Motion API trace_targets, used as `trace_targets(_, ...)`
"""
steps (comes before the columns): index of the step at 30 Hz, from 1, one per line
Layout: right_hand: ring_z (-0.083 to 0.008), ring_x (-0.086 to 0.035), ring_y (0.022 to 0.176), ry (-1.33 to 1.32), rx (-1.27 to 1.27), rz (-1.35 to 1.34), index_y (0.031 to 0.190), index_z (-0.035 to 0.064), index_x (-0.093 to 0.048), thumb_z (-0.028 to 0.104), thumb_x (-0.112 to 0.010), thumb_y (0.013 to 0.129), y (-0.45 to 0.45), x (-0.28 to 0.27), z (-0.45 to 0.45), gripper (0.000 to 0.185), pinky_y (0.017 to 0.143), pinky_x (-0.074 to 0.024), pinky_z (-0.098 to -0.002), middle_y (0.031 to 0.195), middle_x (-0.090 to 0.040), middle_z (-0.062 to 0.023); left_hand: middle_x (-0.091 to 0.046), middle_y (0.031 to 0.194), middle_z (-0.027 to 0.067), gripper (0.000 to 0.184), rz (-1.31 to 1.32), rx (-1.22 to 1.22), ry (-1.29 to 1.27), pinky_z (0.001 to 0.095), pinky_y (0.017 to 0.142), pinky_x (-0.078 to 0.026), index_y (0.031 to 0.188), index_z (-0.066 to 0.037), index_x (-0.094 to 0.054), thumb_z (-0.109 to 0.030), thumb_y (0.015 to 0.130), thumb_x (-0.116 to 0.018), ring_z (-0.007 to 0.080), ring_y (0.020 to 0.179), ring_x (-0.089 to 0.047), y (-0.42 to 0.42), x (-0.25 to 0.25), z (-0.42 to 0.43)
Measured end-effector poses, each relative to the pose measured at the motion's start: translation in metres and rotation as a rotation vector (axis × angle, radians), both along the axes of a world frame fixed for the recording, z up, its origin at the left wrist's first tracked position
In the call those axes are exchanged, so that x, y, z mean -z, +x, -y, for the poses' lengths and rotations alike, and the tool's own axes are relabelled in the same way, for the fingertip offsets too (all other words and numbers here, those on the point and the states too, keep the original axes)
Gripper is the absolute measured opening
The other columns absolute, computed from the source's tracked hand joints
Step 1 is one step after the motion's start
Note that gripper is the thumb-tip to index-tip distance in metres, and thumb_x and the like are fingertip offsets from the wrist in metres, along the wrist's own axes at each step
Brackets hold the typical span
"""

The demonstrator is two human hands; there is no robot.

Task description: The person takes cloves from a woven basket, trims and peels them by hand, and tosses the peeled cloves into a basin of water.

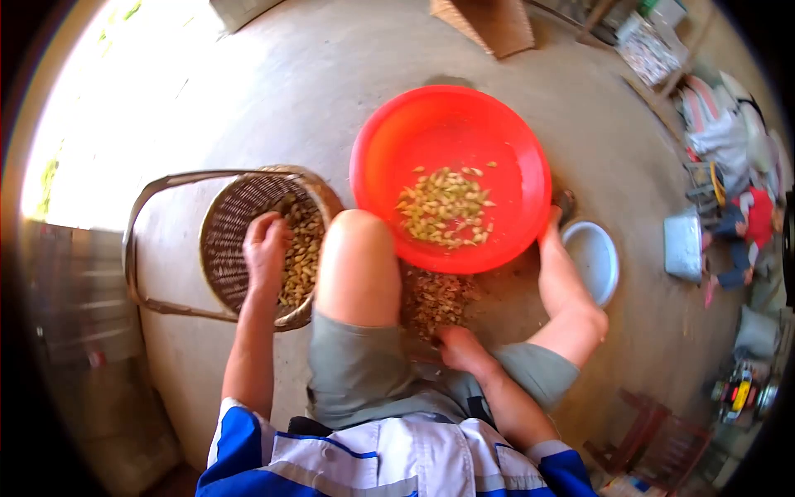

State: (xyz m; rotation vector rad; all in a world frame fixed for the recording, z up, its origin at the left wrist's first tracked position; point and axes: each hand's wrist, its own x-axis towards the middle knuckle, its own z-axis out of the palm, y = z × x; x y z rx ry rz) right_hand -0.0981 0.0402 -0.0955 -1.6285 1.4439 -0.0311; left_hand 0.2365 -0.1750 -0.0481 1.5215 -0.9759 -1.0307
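Observation:
My left hand (267,240) reaches into a woven basket (222,240) with a tall handle, over small yellowish-brown pods or bulbs (304,253). Its fingers are curled together, and whatever they hold is too small to name. My right hand (464,348) is low between my legs, beside a heap of brown scraps (439,302) on the floor. Its fingers bend downward and their tips are hidden. Beyond my knees lies a wide red basin (451,108), with pale, peeled-looking pieces (447,207) in its middle.
A pale blue bowl (595,263) is right of my right leg. Farther right are a metal box (683,247), sacks (720,132) and a person in red (755,219). A wooden chair (654,439) stands at the lower right, a woven tray (489,25) at the top.

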Motion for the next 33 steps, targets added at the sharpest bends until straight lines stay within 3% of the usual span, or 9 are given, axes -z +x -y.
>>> trace_targets(3,-0.0396,-0.063,0.086,0.137,0.003,-0.017,0.091,0.0062,-0.068,0.014,-0.055,0.076,-0.002,0.013,0.0,0.021,0.077,-0.0502,-0.0458,0.088,-0.066,-0.0204,-0.068,0.082,0.0075,0.015,0.419,0.049,0.185,0.03,0.064,-0.051,0.094,-0.001,-0.067,-0.011,0.084,-0.061,0.0161,0.07,-0.062,0.026,0.075,-0.018)
trace_targets(5,-0.0409,-0.062,0.085,0.089,0.017,0.047,0.087,0.0055,-0.066,0.016,-0.055,0.077,-0.006,0.019,-0.002,0.019,0.074,-0.0492,-0.0488,0.087,-0.065,-0.0224,-0.068,0.097,0.0185,0.024,0.67,0.223,0.371,0.0398,0.079,-0.052,0.097,-0.002,-0.067,-0.018,0.08,-0.062,0.0333,0.088,-0.066,0.043,0.134,-0.033)
trace_targets(7,-0.0399,-0.062,0.089,0.092,0.018,0.032,0.094,0.0054,-0.067,0.011,-0.055,0.075,-0.008,0.024,0.0,0.023,0.079,-0.0504,-0.045,0.092,-0.065,-0.0211,-0.066,0.106,0.021,0.037,0.92,0.529,0.709,0.0425,0.09,-0.049,0.1,-0.002,-0.068,-0.029,0.075,-0.065,0.0339,0.103,-0.062,0.035,0.146,-0.04)
trace_targets(9,-0.04,-0.062,0.087,0.079,0.054,0.079,0.091,0.0045,-0.066,0.01,-0.054,0.076,-0.006,0.023,0.005,0.02,0.076,-0.0503,-0.0451,0.089,-0.065,-0.0211,-0.066,0.103,0.0227,0.038,0.88,0.859,0.838,0.0434,0.086,-0.05,0.098,-0.005,-0.069,-0.036,0.076,-0.061,0.0357,0.1,-0.063,0.039,0.173,-0.039)
trace_targets(13,-0.0399,-0.063,0.085,0.214,0.144,0.072,0.09,0.0044,-0.065,0.008,-0.054,0.076,-0.004,0.033,0.007,0.018,0.074,-0.0507,-0.0444,0.088,-0.065,-0.0209,-0.063,0.109,0.026,0.054,0.888,0.975,0.878,0.0421,0.089,-0.049,0.113,-0.002,-0.062,-0.035,0.071,-0.068,0.0367,0.104,-0.061,0.039,0.178,-0.015)
trace_targets(17,-0.0391,-0.064,0.087,0.187,0.184,0.105,0.094,0.004,-0.065,0.007,-0.054,0.078,-0.003,0.036,0.006,0.019,0.074,-0.0515,-0.0435,0.091,-0.066,-0.0213,-0.053,0.121,0.0327,0.06,0.933,0.785,0.934,0.0406,0.094,-0.047,0.126,-0.004,-0.053,-0.03,0.074,-0.067,0.0418,0.112,-0.054,0.037,0.204,-0.019)
trace_targets(21,-0.0382,-0.065,0.089,0.198,0.233,0.15,0.099,0.0028,-0.065,0.011,-0.058,0.083,0.007,0.02,0.015,0.019,0.076,-0.0522,-0.0421,0.094,-0.066,-0.0221,-0.054,0.126,0.0264,0.059,0.763,1.058,0.788,0.0391,0.097,-0.045,0.13,-0.009,-0.054,-0.035,0.078,-0.064,0.0408,0.111,-0.055,0.018,0.201,-0.016)
trace_targets(25,-0.0375,-0.065,0.09,0.168,0.18,0.155,0.104,0.0037,-0.064,0.016,-0.061,0.086,0.012,0.013,0.024,0.022,0.076,-0.0526,-0.0414,0.095,-0.066,-0.0221,-0.065,0.116,0.0147,0.045,0.561,1.053,0.891,0.0375,0.089,-0.049,0.115,-0.012,-0.065,-0.027,0.073,-0.063,0.0288,0.103,-0.063,0.014,0.189,-0.012)
trace_targets(33,-0.0372,-0.065,0.087,0.174,0.223,0.105,0.101,0.005,-0.065,0.01,-0.056,0.082,0.01,0.007,0.021,0.021,0.075,-0.0523,-0.041,0.09,-0.066,-0.0212,-0.067,0.104,0.0184,0.04,0.726,1.162,0.787,0.0395,0.082,-0.048,0.103,-0.007,-0.069,-0.032,0.073,-0.066,0.0323,0.098,-0.063,0.019,0.2,-0.014)
